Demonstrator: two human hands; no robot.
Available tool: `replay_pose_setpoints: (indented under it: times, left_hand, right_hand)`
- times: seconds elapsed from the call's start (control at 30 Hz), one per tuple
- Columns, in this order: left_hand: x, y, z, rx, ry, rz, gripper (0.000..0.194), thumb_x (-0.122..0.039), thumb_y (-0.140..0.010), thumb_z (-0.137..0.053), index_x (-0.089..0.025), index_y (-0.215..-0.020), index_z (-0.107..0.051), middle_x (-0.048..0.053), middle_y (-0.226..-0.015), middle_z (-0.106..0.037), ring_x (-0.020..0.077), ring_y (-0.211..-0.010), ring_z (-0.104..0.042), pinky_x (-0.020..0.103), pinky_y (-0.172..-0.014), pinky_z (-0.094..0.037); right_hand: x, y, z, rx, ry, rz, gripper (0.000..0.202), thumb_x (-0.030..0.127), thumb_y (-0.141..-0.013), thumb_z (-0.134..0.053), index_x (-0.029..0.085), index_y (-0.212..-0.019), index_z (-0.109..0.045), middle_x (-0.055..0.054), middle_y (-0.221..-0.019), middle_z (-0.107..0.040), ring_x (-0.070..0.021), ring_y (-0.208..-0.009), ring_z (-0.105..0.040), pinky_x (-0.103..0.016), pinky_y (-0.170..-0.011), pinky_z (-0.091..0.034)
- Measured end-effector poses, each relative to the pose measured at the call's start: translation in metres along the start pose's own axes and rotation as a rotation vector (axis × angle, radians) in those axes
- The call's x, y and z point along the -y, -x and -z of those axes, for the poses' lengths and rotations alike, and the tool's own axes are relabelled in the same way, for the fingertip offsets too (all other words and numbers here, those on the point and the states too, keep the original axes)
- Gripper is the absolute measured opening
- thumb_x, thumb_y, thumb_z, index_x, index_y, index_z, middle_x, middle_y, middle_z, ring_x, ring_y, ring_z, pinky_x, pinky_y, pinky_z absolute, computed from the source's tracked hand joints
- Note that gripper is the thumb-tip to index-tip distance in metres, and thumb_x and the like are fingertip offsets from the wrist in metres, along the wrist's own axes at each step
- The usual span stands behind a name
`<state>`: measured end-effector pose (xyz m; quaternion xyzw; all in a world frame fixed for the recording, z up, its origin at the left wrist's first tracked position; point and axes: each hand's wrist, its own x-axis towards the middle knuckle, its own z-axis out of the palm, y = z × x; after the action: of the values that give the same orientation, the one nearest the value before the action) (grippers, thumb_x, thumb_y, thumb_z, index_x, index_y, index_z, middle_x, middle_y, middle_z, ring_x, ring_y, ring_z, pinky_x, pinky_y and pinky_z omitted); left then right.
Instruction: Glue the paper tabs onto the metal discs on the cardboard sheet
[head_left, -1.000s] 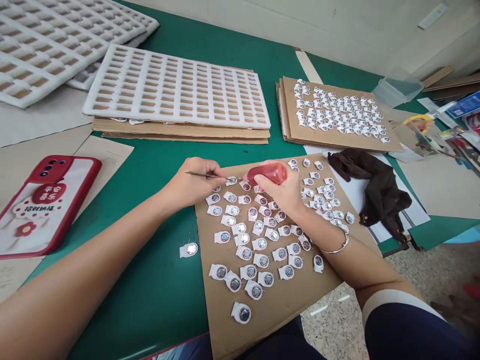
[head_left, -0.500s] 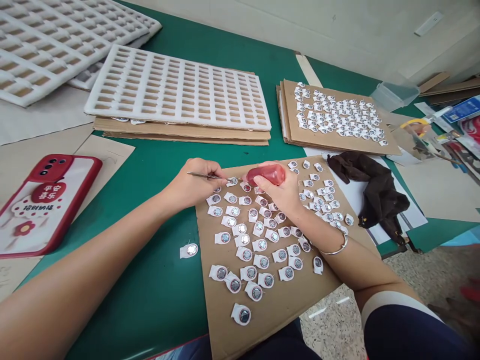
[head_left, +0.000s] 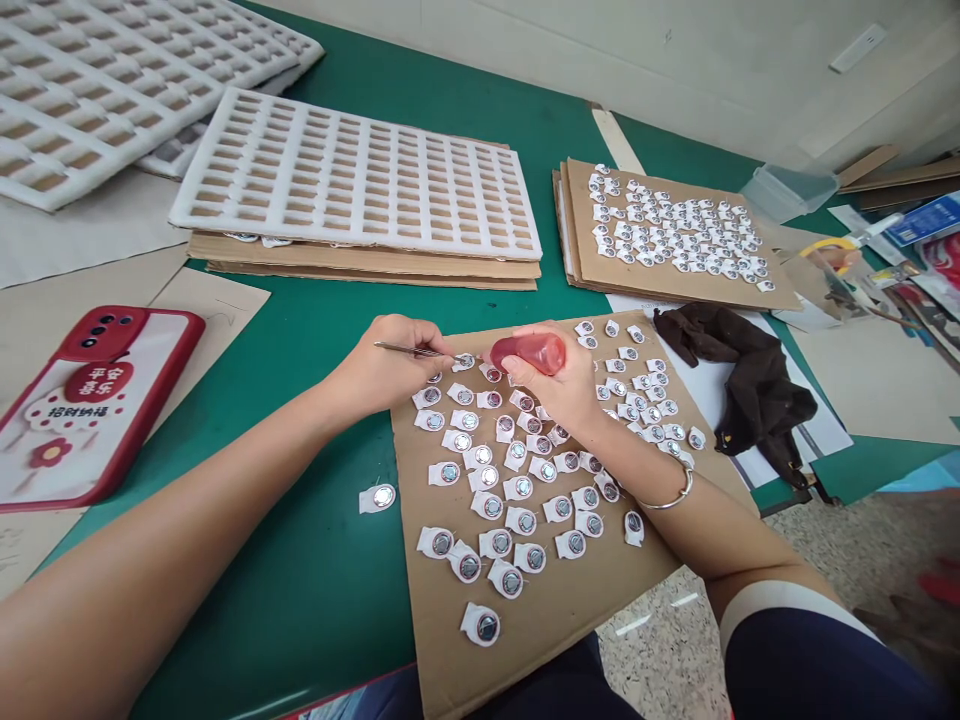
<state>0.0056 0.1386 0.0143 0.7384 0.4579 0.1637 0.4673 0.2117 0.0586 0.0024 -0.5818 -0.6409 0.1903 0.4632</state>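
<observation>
My left hand [head_left: 399, 362] is closed round thin metal tweezers [head_left: 409, 349], whose tip is at a small white piece with a round metal disc [head_left: 464, 362] near the far left corner of a cardboard sheet [head_left: 540, 630]. Just right of it, my right hand [head_left: 559, 380] grips a red squeeze bottle [head_left: 532, 352], its nozzle end facing the same piece. Many similar white pieces lie spread over the sheet. One more white piece [head_left: 377, 497] rests on the green table, left of the sheet.
A white slotted tray [head_left: 360, 180] sits on cardboard behind my hands. Back right is a cardboard stack [head_left: 675, 285] bearing more pieces. A phone [head_left: 97, 400] lies left; a dark cloth [head_left: 750, 380], yellow-handled scissors [head_left: 832, 250] and a clear box [head_left: 791, 192] are right.
The red bottle in my right hand has shifted slightly left and tilted to lie more level. My left hand and the tweezers have hardly moved.
</observation>
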Motion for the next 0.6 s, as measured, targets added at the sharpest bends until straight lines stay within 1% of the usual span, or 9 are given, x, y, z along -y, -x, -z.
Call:
replay_pose_setpoints:
  times: [0.2,0.33,0.6]
  left_hand:
    - [0.0027,-0.0005,-0.0009,0.005,-0.007,-0.038,0.014,-0.031,-0.071,-0.061,-0.019,-0.069,-0.065,0.001,-0.071,-0.068,0.0133,-0.061,-0.059,0.021,-0.051,-0.041]
    - [0.0035,-0.0007,-0.0013,0.016,0.005,-0.043,0.014,-0.032,-0.071,-0.06,-0.019,-0.07,-0.064,0.002,-0.073,-0.068,0.0144,-0.064,-0.061,0.022,-0.053,-0.042]
    - [-0.0017,0.0004,0.0001,0.006,-0.021,-0.016,0.014,-0.03,-0.071,-0.06,-0.017,-0.07,-0.065,0.002,-0.071,-0.067,0.013,-0.06,-0.059,0.021,-0.051,-0.041]
  right_hand:
    - [0.0026,0.0003,-0.0002,-0.004,0.025,0.063,0.023,0.034,-0.076,-0.071,0.024,-0.095,-0.061,0.0,-0.093,-0.061,-0.0164,-0.086,-0.058,-0.034,-0.082,-0.047]
    - [0.004,0.0011,0.0014,0.007,0.047,0.084,0.023,0.035,-0.077,-0.07,0.025,-0.095,-0.06,0.0,-0.094,-0.061,-0.017,-0.087,-0.058,-0.035,-0.084,-0.048]
    - [0.004,0.0031,0.0016,0.008,0.039,0.116,0.026,0.034,-0.077,-0.071,0.024,-0.097,-0.059,0.0,-0.095,-0.061,-0.016,-0.088,-0.057,-0.034,-0.083,-0.048]
